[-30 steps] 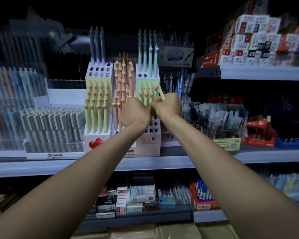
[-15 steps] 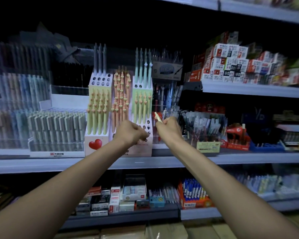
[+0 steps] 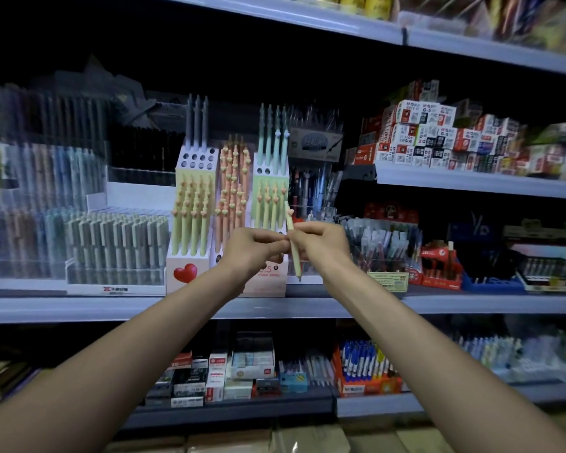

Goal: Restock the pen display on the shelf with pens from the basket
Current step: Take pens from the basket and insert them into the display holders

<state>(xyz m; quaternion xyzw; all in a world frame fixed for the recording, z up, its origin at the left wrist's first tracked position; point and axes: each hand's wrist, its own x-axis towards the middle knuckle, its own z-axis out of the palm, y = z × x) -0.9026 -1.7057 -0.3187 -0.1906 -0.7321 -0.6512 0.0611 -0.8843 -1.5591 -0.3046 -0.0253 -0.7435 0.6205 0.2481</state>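
At the centre of the frame, a pale green pen (image 3: 293, 243) with a heart-shaped top stands nearly upright, tip down. The fingers of the right hand (image 3: 321, 245) and the left hand (image 3: 252, 251) pinch its barrel from either side. Just behind it, the pen display (image 3: 193, 197) stands on the shelf (image 3: 79, 308), with a red heart (image 3: 185, 273) printed on its front. The hands cover most of the front, so only ".5" can be read there. At the upper right, the stacked red-and-white boxes (image 3: 419, 125) read "G-5". An orange box (image 3: 366, 385) of blue pens sits at the lower right.
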